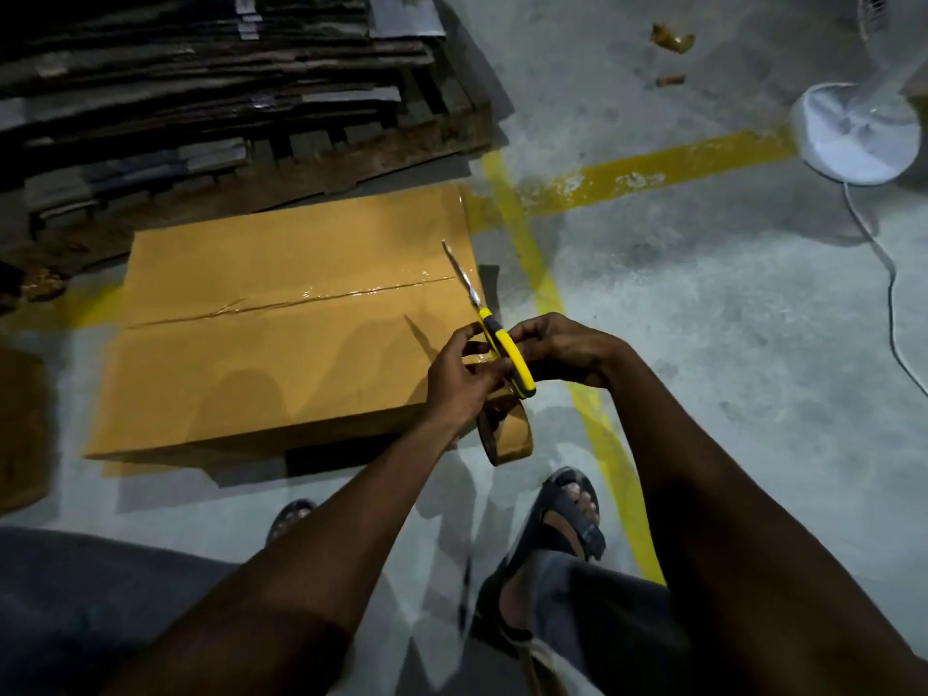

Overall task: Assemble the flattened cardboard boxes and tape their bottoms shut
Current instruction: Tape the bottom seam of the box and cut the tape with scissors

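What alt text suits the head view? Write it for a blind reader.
The right hand grips yellow-handled scissors and the left hand pinches the strip of a brown tape roll, beside a cardboard box with a taped seam. Flattened cardboard is stacked behind it.

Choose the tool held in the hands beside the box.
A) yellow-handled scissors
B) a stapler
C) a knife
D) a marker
A: scissors with yellow handles sit between the left hand and the right hand, blades pointing away across the taped box, with a tape roll hanging just below.
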### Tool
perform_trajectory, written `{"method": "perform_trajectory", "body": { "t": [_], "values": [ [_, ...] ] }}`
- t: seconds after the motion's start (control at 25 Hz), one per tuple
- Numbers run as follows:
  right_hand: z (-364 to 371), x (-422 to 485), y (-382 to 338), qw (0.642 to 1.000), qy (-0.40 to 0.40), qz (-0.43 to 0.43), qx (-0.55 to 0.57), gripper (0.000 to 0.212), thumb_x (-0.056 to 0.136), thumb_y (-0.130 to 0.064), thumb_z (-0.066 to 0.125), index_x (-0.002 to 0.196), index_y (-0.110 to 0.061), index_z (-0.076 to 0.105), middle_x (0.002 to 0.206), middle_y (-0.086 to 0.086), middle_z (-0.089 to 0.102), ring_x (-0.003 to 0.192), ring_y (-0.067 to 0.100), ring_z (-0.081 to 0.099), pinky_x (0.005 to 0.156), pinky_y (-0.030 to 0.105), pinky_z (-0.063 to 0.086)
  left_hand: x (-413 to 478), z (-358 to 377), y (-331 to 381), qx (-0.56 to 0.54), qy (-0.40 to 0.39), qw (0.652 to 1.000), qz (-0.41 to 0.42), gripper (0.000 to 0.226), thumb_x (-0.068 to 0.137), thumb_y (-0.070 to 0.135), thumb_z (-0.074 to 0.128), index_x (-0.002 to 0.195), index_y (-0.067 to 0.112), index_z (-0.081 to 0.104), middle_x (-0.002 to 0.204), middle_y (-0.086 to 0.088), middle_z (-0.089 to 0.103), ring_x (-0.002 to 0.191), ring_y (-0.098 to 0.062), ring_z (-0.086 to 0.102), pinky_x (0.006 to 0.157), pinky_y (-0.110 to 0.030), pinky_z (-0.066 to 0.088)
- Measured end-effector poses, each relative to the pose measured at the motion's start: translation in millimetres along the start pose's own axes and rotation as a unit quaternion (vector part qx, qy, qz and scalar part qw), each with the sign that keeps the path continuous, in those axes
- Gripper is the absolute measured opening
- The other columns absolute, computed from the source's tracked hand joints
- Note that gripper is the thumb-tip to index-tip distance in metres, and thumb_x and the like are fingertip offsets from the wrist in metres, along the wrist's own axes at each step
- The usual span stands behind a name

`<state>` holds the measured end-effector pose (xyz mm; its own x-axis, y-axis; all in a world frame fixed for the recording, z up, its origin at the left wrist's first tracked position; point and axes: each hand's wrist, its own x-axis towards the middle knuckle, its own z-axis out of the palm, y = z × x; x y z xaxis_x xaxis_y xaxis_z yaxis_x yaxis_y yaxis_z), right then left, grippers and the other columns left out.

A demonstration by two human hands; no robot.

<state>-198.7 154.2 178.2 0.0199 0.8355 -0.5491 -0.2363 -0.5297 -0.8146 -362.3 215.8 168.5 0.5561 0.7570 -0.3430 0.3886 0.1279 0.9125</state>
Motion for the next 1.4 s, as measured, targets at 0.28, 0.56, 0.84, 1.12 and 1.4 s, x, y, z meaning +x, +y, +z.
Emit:
{"method": "perform_trajectory", "body": {
  "t": [0.28, 0.56, 0.84, 1.12, 1.4],
  "values": [
    [-22, 2, 15, 0.997, 0.072, -0.027, -0.018, 0.004, 0.09, 0.004, 0.063, 0.089, 0.0, 0.064, 0.066, 0.005, 0.069, 0.058, 0.013, 0.064, 0.06, 0.029, 0.049, 2, 5, -15, 0.101, 0.056, 0.993, 0.009, 0.039, 0.076, 0.023, 0.08, 0.11, 0.022, 0.061, 0.082, 0.001, 0.06, 0.077, -0.018, 0.062, 0.069, -0.033, 0.052],
    [3, 46, 38, 0.875, 0.336, -0.062, -0.344, 0.037, 0.074, -0.051, 0.078, 0.085, -0.026, 0.052, 0.081, -0.002, 0.064, 0.088, 0.027, 0.065, 0.073, 0.036, 0.05, -51, 18, -73, 0.042, -0.053, 0.992, -0.109, 0.036, 0.081, 0.023, 0.075, 0.111, 0.02, 0.054, 0.102, 0.004, 0.064, 0.095, -0.012, 0.061, 0.08, -0.024, 0.049],
    [42, 75, 34, 0.759, 0.328, -0.121, -0.55, 0.042, 0.078, -0.057, 0.066, 0.098, -0.02, 0.061, 0.096, 0.003, 0.068, 0.1, 0.03, 0.059, 0.08, 0.041, 0.035, -63, 37, -85, 0.174, -0.029, 0.98, -0.091, 0.027, 0.089, 0.029, 0.065, 0.114, 0.018, 0.062, 0.112, -0.001, 0.069, 0.102, -0.018, 0.063, 0.087, -0.033, 0.051],
    [43, 77, 33, 0.748, 0.329, -0.086, -0.57, 0.044, 0.08, -0.052, 0.066, 0.106, -0.017, 0.059, 0.102, 0.007, 0.066, 0.103, 0.031, 0.058, 0.084, 0.042, 0.037, -72, 38, -96, 0.039, -0.031, 0.973, -0.227, 0.026, 0.094, 0.036, 0.055, 0.114, 0.019, 0.057, 0.109, -0.002, 0.067, 0.094, -0.018, 0.067, 0.087, -0.035, 0.056],
    [-28, 26, 43, 0.866, 0.235, 0.009, -0.441, 0.035, 0.08, -0.049, 0.074, 0.091, -0.017, 0.064, 0.09, 0.009, 0.074, 0.092, 0.029, 0.068, 0.078, 0.036, 0.054, -71, 42, -78, 0.033, 0.058, 0.982, -0.175, 0.046, 0.079, 0.019, 0.074, 0.108, 0.024, 0.039, 0.109, 0.002, 0.047, 0.089, -0.008, 0.05, 0.072, -0.023, 0.043]
  ]
}}
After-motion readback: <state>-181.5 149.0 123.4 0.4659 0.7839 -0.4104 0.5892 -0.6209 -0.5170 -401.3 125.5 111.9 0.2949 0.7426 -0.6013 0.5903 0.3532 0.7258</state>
